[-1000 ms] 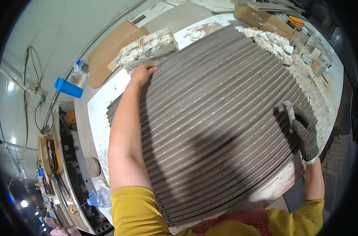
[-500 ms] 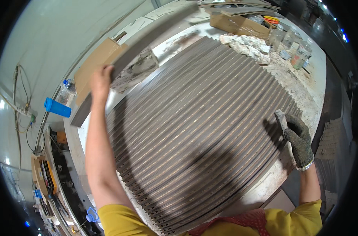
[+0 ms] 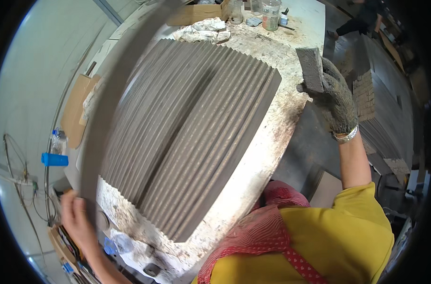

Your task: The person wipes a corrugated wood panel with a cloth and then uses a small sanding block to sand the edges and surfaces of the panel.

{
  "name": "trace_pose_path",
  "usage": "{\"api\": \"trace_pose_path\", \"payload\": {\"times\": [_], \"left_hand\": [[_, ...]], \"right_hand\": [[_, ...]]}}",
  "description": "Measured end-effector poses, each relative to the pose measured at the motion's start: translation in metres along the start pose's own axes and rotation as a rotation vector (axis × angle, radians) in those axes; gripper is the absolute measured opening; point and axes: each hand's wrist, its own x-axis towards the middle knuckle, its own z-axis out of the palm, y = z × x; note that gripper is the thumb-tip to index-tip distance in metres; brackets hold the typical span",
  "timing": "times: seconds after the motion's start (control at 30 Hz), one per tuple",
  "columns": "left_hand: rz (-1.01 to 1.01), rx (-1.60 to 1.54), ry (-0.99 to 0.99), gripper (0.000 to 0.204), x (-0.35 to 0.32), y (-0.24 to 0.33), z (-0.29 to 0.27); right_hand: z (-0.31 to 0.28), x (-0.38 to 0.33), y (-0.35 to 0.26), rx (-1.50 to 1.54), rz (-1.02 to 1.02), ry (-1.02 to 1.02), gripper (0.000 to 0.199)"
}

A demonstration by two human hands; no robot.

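Up at the far end of the mortar-crusted white worktable [image 3: 267, 142] sits a crumpled white rag [image 3: 201, 29], and just behind it a brown cardboard box [image 3: 196, 12]. Right of the box, still on the table's far end, stand a clear glass jar [image 3: 235, 10] and a taller plastic jar [image 3: 271, 8], with a small dark-capped bottle [image 3: 283, 18] close beside. Off the table's left side, a flat piece of cardboard [image 3: 75, 111] leans near the wall; below it a plastic bottle [image 3: 57, 141] and a bright blue cylinder [image 3: 54, 160]. Cables [image 3: 16, 161] trail further left. Off the table's right side, a stack of grey slabs [image 3: 390, 118] lies on the floor.
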Motion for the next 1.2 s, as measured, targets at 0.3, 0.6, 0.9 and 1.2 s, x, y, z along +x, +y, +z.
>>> {"api": "trace_pose_path", "payload": {"times": [0.3,0.6,0.9,1.2], "left_hand": [[-0.010,0.063,-0.486,0.021,-0.195,0.103,0.201],[-0.047,0.283,-0.265,0.023,-0.198,0.112,0.271],[-0.169,0.362,0.175,0.058,-0.228,0.077,0.277],[-0.865,0.026,0.432,0.072,-0.329,-0.002,0.203]], "right_hand": [[-0.085,0.000,0.022,0.165,0.388,-0.217,0.074],[-0.125,-0.003,0.099,0.309,0.540,-0.184,0.052],[-0.109,0.030,0.139,0.398,0.539,-0.249,0.051],[-0.115,0.039,0.136,0.299,0.602,-0.335,0.054]]}}
